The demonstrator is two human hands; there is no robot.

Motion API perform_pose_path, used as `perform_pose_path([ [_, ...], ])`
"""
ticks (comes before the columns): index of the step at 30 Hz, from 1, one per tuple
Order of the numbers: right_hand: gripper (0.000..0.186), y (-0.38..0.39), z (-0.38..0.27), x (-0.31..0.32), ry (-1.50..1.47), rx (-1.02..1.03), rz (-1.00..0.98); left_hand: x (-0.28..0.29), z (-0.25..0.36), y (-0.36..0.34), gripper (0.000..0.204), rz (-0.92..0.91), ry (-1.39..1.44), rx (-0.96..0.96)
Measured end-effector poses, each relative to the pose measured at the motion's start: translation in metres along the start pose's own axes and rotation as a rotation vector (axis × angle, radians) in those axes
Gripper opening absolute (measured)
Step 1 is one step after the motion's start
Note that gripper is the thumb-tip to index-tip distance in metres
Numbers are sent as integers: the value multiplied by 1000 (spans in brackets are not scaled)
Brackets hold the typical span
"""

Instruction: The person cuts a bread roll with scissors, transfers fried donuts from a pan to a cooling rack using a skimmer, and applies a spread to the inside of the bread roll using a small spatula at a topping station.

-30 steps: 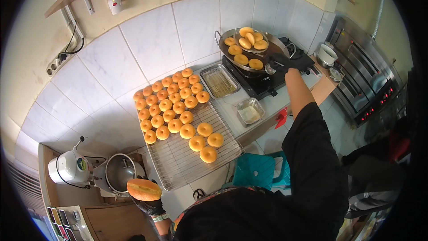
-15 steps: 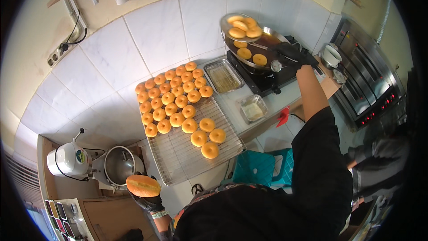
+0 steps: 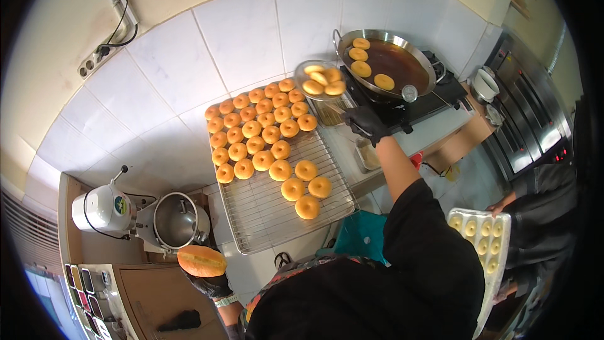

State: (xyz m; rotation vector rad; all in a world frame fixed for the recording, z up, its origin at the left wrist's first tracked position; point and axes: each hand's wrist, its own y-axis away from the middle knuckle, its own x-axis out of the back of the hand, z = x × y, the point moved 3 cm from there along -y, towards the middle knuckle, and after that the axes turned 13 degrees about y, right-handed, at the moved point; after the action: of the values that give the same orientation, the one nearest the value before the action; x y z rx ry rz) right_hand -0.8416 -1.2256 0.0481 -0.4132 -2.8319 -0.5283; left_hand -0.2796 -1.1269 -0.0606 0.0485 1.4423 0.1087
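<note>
At seven o'clock my left hand [image 3: 212, 284] clasps one bun [image 3: 201, 261]; my right hand [image 3: 367, 124], one skimmer [image 3: 300, 78] bearing five doughnuts [image 3: 334, 88].

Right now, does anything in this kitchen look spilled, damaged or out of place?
I see no spill or damage. Slightly askew: on the silver wire rack, four golden ring-shaped doughnuts sit in a loose cluster toward the person's side, standing out from the neater, tighter doughnut rows behind them.
</note>
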Motion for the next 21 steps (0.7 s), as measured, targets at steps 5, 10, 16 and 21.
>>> perform_pose_path([
  [5, 15, -30, 55, -6, -23, -83, 58, 11, 10, 4, 48, -72, -130, -45],
  [10, 18, -22, 53, -11, -128, -146, 87, 2, 5, 12, 49, 109, -169, -127],
  [16, 14, -28, 64, -6, -183, -122, 58, -14, 3, 16, 41, 221, 0, -113],
  [21, 8, -18, 37, -21, -170, -144, 125, 8, 17, 17, 44, 68, -443, -232],
])
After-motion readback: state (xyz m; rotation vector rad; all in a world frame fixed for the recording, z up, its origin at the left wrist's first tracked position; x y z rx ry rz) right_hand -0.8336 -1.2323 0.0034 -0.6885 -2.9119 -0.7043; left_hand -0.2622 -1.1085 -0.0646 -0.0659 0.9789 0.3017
